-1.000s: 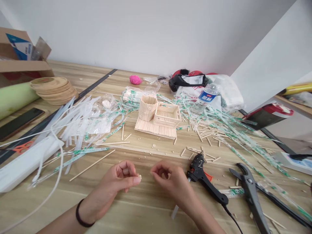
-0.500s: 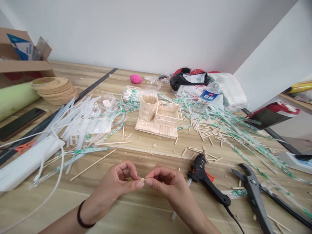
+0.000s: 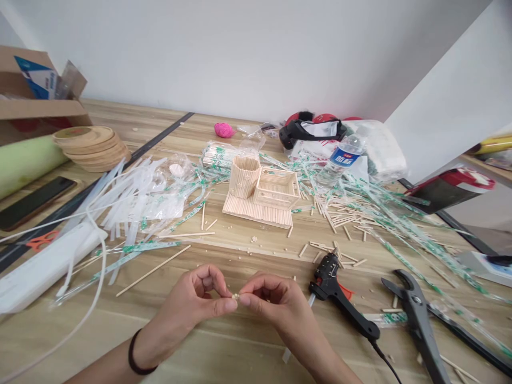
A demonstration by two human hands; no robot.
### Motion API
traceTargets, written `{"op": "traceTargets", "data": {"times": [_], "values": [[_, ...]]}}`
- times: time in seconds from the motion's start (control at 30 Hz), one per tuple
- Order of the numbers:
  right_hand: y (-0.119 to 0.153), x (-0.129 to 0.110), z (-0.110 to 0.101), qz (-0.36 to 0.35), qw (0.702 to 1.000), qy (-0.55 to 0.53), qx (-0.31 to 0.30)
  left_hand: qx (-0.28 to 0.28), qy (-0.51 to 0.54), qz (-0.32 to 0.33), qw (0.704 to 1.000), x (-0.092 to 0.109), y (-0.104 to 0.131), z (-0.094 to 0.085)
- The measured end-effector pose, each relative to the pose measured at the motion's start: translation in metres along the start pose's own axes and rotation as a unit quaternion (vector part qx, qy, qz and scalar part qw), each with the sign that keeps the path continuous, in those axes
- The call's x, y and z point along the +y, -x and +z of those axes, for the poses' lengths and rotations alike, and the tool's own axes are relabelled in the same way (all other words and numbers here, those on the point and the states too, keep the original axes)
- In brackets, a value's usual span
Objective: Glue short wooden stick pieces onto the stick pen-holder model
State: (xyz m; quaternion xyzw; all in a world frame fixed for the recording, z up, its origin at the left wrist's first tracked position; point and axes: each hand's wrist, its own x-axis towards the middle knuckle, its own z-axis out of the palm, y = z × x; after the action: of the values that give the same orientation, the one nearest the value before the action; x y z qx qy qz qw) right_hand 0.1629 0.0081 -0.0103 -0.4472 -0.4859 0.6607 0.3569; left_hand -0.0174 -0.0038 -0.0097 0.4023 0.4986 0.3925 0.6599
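Thumb and forefinger of my left hand point(image 3: 200, 293) pinch a tiny pale wooden piece point(image 3: 236, 297). My right hand point(image 3: 272, 301) pinches at its other side, so the fingertips of both hands nearly meet; its exact shape is too small to make out. Beyond them stands a small model of glued wooden sticks: a flat base point(image 3: 256, 212) carrying a round stick cup point(image 3: 244, 178) and an open box point(image 3: 277, 189). A black hot glue gun point(image 3: 332, 285) with a clear glue stick lies just right of my right hand.
Grey cutters point(image 3: 418, 314) lie at the right front. Loose short sticks point(image 3: 348, 216) and green-printed wrappers point(image 3: 404, 245) cover the right side. A water bottle point(image 3: 340, 160) stands behind. At left are clear glue sticks point(image 3: 128, 197), a white power strip point(image 3: 52, 266) and a phone point(image 3: 36, 202).
Both hands stay almost still, pinching the tiny piece. The whole view has shifted very slightly.
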Motion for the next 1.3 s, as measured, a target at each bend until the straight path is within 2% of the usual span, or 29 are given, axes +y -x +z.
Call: {"op": "traceTargets", "data": {"times": [0.4,0.6,0.73,0.87,1.0,1.3], "values": [[0.000,0.003,0.000,-0.005,1.000,0.002,-0.006,0.013,-0.034,0.018,0.999,-0.001,0.002,0.000],[-0.002,0.005,-0.003,-0.057,0.998,0.019,0.005,0.003,-0.003,0.011,1.000,-0.001,0.001,0.000],[-0.001,-0.001,-0.003,-0.102,0.990,0.091,0.018,0.007,-0.014,0.018,1.000,-0.002,0.000,0.000],[0.003,-0.006,-0.003,-0.170,0.970,0.173,0.031,0.043,-0.064,0.049,0.996,-0.003,0.001,0.001],[0.006,-0.007,-0.004,-0.210,0.952,0.220,0.011,0.091,-0.142,0.077,0.983,-0.003,0.005,0.004],[0.008,-0.003,-0.005,-0.265,0.914,0.306,0.000,0.110,-0.251,0.190,0.943,-0.009,0.012,0.007]]}}
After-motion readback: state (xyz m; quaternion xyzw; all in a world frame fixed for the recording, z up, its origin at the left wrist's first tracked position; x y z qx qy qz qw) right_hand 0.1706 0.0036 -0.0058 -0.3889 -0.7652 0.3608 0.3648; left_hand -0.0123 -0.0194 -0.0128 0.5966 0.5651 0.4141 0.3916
